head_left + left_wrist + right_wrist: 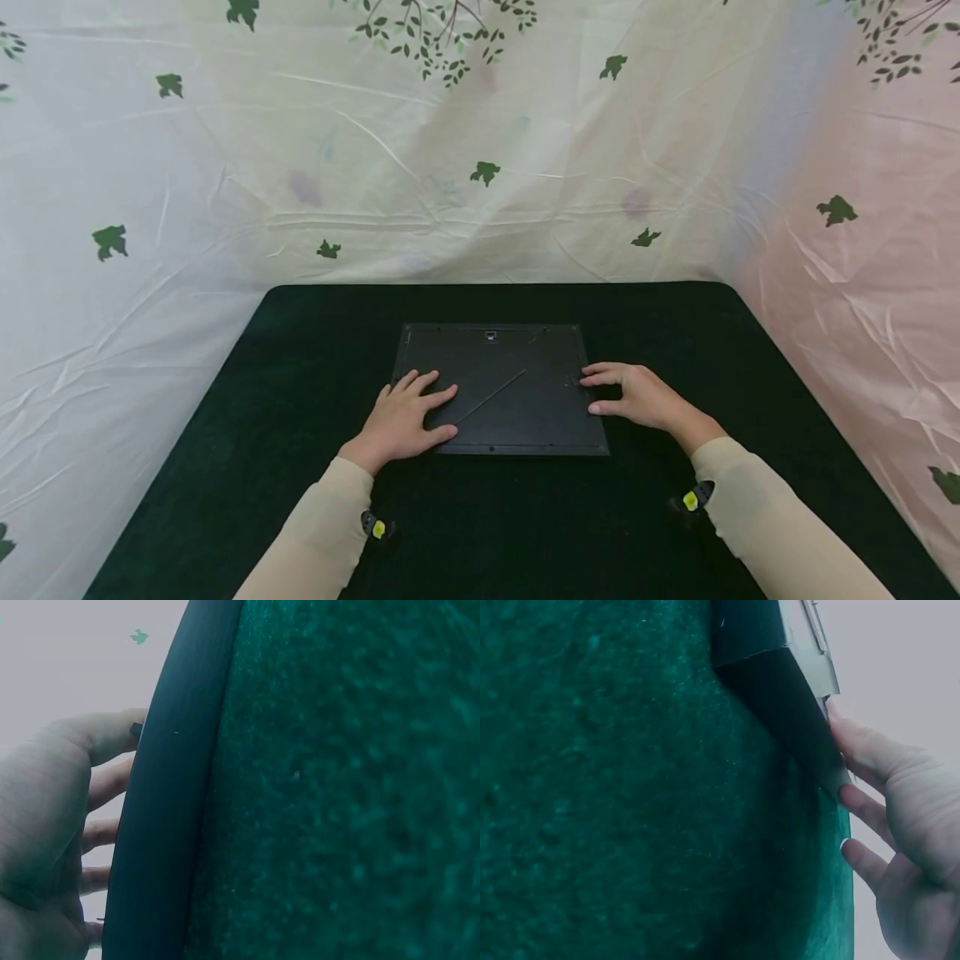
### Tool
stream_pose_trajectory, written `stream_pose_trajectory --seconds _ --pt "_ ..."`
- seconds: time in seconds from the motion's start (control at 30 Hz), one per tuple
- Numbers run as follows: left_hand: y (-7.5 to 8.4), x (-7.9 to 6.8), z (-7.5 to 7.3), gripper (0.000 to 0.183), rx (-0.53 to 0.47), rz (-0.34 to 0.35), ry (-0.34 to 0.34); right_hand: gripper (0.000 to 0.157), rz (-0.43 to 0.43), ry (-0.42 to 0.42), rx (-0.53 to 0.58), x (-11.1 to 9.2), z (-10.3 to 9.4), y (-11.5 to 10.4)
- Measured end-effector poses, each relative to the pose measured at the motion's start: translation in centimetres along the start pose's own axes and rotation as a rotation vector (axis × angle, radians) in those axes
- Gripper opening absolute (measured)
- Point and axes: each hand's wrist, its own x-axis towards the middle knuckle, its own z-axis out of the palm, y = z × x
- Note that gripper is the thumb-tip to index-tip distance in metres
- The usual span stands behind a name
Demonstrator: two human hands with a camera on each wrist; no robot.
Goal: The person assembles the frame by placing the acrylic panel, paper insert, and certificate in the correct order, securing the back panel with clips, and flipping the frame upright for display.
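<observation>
A black picture frame lies face down on the dark green cloth, its backing turned up. My left hand rests on the left part of the backing, fingers spread. At the right edge, my right hand touches the frame with its thumb and fingertips, the fingers slightly bent. A thin, straight line like a cord or strip runs diagonally across the backing. Near the far edge sits a small metal hanger. In the wrist views, the frame's thick side stands beside the fingers of each hand.
The table has a dark green fuzzy cover and rounded far corners. Behind it hangs a pale curtain with green leaf prints, which also runs along both sides. A dark band with a yellow-green piece sits at each wrist.
</observation>
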Motion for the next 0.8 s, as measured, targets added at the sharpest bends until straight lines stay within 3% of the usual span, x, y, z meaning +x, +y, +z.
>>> stream_pose_trajectory --seconds 0.4,0.8 --pt "0.2 -0.2 0.0 0.068 -0.005 0.007 0.012 0.043 0.054 -0.098 -0.039 1.0 -1.3 -1.8" --pt "0.2 -0.4 0.0 0.067 -0.013 0.013 0.016 0.038 0.127 -0.143 -0.04 1.7 -1.5 -2.6"
